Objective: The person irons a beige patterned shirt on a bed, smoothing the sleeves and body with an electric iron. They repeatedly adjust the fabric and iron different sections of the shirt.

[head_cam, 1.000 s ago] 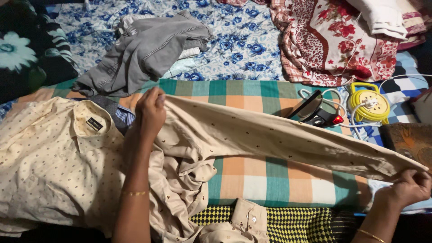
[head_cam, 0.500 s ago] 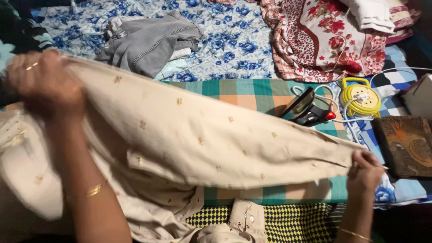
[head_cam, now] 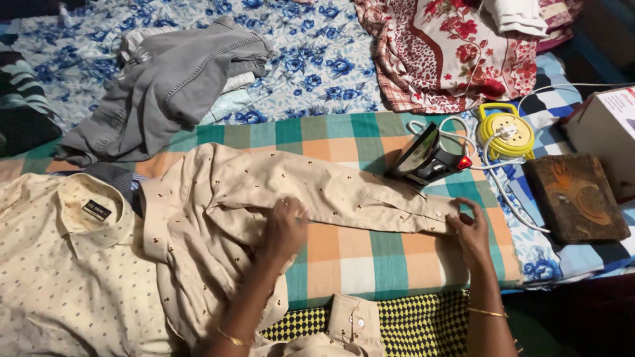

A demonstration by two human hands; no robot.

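A beige shirt with small dark dots (head_cam: 218, 205) lies spread on a green, orange and white checked cloth (head_cam: 344, 251). One sleeve (head_cam: 357, 195) stretches flat to the right. My left hand (head_cam: 284, 228) presses down on the sleeve near the shoulder. My right hand (head_cam: 471, 231) holds the sleeve's cuff end against the cloth. A black electric iron (head_cam: 426, 158) stands tilted on its heel just beyond the sleeve, its red light lit.
A cream dotted shirt (head_cam: 66, 264) lies at the left. Grey jeans (head_cam: 165, 86) rest on a blue floral sheet behind. A yellow cord reel (head_cam: 506, 131) sits right of the iron, with a brown board (head_cam: 575, 197), a white box (head_cam: 605, 129) and a red floral cloth (head_cam: 456, 53).
The shirt was held up in the air between both hands; now it lies flat on the checked cloth. Both hands came down and inward and now rest on the sleeve.
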